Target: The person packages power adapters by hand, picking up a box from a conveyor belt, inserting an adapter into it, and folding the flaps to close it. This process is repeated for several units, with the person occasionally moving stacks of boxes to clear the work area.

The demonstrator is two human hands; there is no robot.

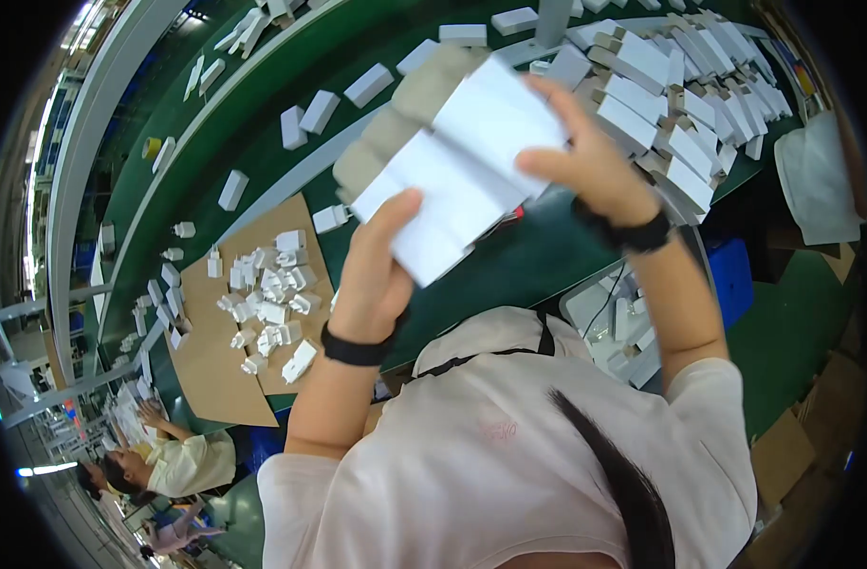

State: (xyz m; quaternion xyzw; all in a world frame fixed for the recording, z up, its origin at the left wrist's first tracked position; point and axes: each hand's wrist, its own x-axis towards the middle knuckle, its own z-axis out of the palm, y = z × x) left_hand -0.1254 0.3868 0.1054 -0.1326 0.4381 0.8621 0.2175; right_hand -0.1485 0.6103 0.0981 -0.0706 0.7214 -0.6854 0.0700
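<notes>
Several small white cartons are held side by side above the green bench, with their greyish-brown flaps opened out at the far side. My left hand is closed round their near left end, thumb on top. Around the far right end, my right hand grips them, with its thumb pressed on the white face. A small red spot shows under the cartons' edge. What lies beneath them is hidden by the cartons and my fingers.
White plug adapters lie piled on a brown cardboard sheet at left. Stacked white cartons cover the far right. A conveyor carries scattered cartons beyond a metal rail. A tray sits at right; other people work at left.
</notes>
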